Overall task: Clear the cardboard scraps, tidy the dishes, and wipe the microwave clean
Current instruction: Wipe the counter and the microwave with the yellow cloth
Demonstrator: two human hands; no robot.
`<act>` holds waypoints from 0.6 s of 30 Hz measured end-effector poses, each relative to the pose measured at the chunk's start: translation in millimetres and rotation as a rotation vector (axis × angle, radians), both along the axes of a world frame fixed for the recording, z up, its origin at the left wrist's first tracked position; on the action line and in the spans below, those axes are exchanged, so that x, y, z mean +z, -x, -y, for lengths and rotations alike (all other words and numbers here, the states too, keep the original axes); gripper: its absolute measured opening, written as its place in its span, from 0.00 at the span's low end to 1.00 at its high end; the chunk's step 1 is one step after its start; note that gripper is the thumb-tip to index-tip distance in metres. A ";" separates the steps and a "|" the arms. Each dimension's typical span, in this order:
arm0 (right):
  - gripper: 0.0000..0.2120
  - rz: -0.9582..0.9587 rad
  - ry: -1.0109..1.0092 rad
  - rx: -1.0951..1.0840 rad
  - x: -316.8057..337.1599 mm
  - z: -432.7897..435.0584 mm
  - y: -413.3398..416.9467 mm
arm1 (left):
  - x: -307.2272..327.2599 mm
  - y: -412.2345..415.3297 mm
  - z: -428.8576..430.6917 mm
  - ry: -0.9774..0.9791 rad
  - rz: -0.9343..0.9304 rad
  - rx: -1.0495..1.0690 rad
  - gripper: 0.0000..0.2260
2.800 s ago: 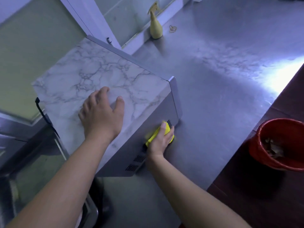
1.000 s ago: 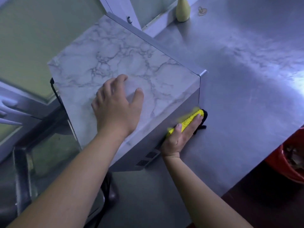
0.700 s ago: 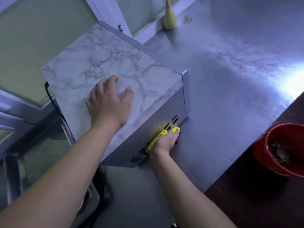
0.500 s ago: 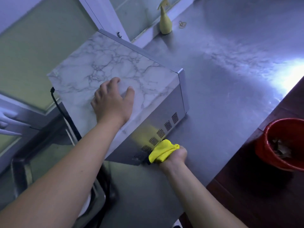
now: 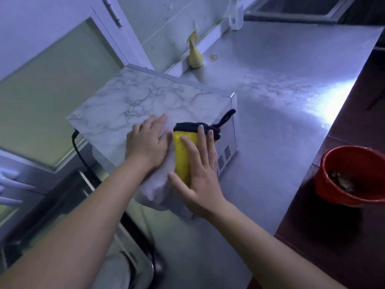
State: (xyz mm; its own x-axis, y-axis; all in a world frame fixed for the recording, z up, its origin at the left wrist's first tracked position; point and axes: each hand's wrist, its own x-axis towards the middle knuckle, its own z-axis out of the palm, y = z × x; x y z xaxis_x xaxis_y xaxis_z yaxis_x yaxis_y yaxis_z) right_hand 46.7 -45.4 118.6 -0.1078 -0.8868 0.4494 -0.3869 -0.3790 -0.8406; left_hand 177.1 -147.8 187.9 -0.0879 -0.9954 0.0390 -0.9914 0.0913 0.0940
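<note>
With our right hand (image 5: 202, 180) pressing the cloth (image 5: 181, 155) under spread fingers (image 5: 201, 140) by the microwave (image 5: 145, 97) top's right edge, left hand (image 5: 148, 144) flat, we should wipe in overlapping strokes.

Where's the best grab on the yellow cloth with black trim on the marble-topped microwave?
I'd pinch the bunched black far end of the yellow cloth from above-right: it stands proud, its black tail sticking out past the edge of the marble-topped microwave; the rest lies flat under the right hand.

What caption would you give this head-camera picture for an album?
The right hand presses a folded yellow-and-black cloth on the marble-patterned top of a silver microwave while the left hand rests beside it.
</note>
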 end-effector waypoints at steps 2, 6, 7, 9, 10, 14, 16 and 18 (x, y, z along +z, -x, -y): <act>0.37 0.045 0.003 -0.080 -6.2 5.2 -16.5 | -0.8 -9.4 -4.6 0.038 -0.067 -0.069 0.29; 0.33 0.035 0.131 -0.264 -26.4 26.0 -26.5 | -8.8 -6.8 -4.7 0.088 -0.073 -0.087 0.26; 0.31 0.059 0.187 -0.268 -33.3 31.3 -27.9 | -10.4 -7.6 -4.6 0.098 -0.081 -0.086 0.27; 0.28 0.073 0.316 -0.273 -50.7 40.6 -28.5 | -14.4 -10.3 -3.1 0.117 -0.087 -0.090 0.25; 0.26 0.059 0.375 -0.280 -61.1 45.6 -26.5 | -16.4 -10.7 -1.5 0.122 -0.091 -0.087 0.23; 0.29 0.007 0.463 -0.259 -98.6 58.8 -11.5 | -19.3 -9.0 2.0 0.127 -0.101 -0.073 0.22; 0.29 0.025 0.426 -0.271 -113.4 62.2 -7.1 | -18.7 -7.8 2.6 0.131 -0.097 -0.069 0.22; 0.29 0.121 0.322 -0.315 -126.2 62.4 -7.3 | -17.6 -6.8 2.3 0.130 -0.094 -0.064 0.22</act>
State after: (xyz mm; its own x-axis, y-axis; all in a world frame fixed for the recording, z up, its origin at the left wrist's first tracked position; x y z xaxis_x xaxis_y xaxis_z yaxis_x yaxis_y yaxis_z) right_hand 54.0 -107.8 -7.6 -0.4180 -0.6202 0.6638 -0.4315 -0.5075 -0.7458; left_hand 183.9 -150.1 170.2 -0.1406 -0.9739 0.1784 -0.9705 0.1712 0.1696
